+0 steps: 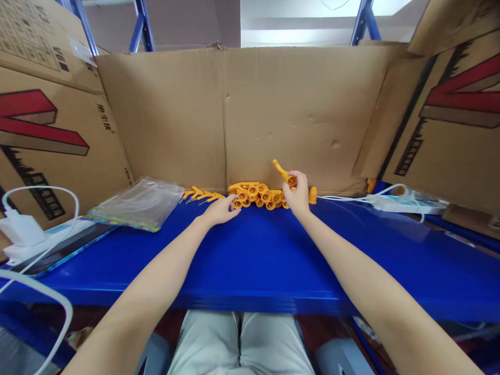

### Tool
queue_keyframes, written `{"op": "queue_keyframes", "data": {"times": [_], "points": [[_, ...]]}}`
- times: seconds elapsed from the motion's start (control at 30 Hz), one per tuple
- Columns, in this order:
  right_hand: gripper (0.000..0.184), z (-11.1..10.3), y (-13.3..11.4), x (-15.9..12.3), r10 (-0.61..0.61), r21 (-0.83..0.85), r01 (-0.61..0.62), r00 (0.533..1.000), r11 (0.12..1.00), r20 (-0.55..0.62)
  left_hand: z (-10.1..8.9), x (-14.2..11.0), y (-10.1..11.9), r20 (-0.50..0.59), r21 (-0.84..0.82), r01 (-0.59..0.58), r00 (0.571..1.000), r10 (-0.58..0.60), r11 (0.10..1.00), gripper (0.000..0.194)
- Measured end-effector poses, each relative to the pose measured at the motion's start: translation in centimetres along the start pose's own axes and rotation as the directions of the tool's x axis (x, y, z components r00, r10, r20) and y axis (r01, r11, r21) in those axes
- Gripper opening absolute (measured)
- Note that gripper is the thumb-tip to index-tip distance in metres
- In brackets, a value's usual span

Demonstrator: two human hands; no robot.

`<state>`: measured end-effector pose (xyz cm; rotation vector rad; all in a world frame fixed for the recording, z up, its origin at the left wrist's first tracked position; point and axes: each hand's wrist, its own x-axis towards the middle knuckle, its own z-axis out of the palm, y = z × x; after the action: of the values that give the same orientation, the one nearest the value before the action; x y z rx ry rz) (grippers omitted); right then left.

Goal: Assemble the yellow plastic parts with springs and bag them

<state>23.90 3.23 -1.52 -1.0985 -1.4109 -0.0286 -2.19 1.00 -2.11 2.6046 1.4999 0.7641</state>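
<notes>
A heap of small orange plastic pieces lies at the back of the blue table, against the cardboard wall. My right hand is closed on one orange piece, lifted just above the heap's right end. My left hand reaches to the heap's left end, its fingertips pinched on an orange piece there. A few more orange pieces with small metal hooks lie left of the heap. One orange piece stands right of my right hand.
A clear plastic bag lies at the left. A white charger with cable sits on a flat dark device at the far left. White cables and a power strip lie at the right. Cardboard walls enclose the back and sides.
</notes>
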Motion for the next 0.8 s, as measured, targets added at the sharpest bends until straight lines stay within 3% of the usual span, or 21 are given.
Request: {"op": "queue_keyframes", "data": {"times": [0.07,0.13,0.23,0.37,0.47,0.67,0.73,0.8], "points": [[0.037,0.6,0.6,-0.5,-0.133,-0.078,0.138,0.989,0.987,0.064,0.1,0.0,0.1,0.011,0.014,0.006,1.0,-0.006,1.0,0.049],[0.041,1.2,1.4,-0.9,-0.164,-0.149,0.194,0.967,0.97,0.194,0.1,0.0,0.1,0.009,0.026,0.011,1.0,-0.012,1.0,0.048],[0.054,1.8,2.1,-1.3,-0.072,-0.285,0.195,0.918,0.939,0.391,0.0,0.0,0.2,0.002,0.028,0.012,1.0,-0.012,1.0,0.045],[0.066,1.3,1.9,-1.0,0.011,-0.384,0.208,0.868,0.9,0.497,0.0,0.0,0.2,0.021,0.033,0.009,1.0,-0.009,0.999,0.044],[0.066,0.4,1.5,-0.2,0.046,-0.422,0.189,0.872,0.887,0.487,0.0,0.1,0.2,0.029,0.035,0.009,1.0,-0.01,0.999,0.043],[0.059,-2.7,3.2,1.0,0.187,-0.553,-0.029,0.954,0.833,0.233,0.0,0.2,0.2,0.04,0.029,0.014,0.999,-0.015,0.999,0.042],[0.058,-4.1,4.7,0.8,0.266,-0.611,-0.093,0.943,0.786,0.198,0.0,0.2,0.2,0.046,0.025,0.019,0.999,-0.02,1.0,0.042],[0.058,-5.2,6.2,0.2,0.343,-0.689,-0.09,0.908,0.719,0.24,0.0,0.2,0.3,0.049,0.02,0.022,0.999,-0.023,1.0,0.042]]}}
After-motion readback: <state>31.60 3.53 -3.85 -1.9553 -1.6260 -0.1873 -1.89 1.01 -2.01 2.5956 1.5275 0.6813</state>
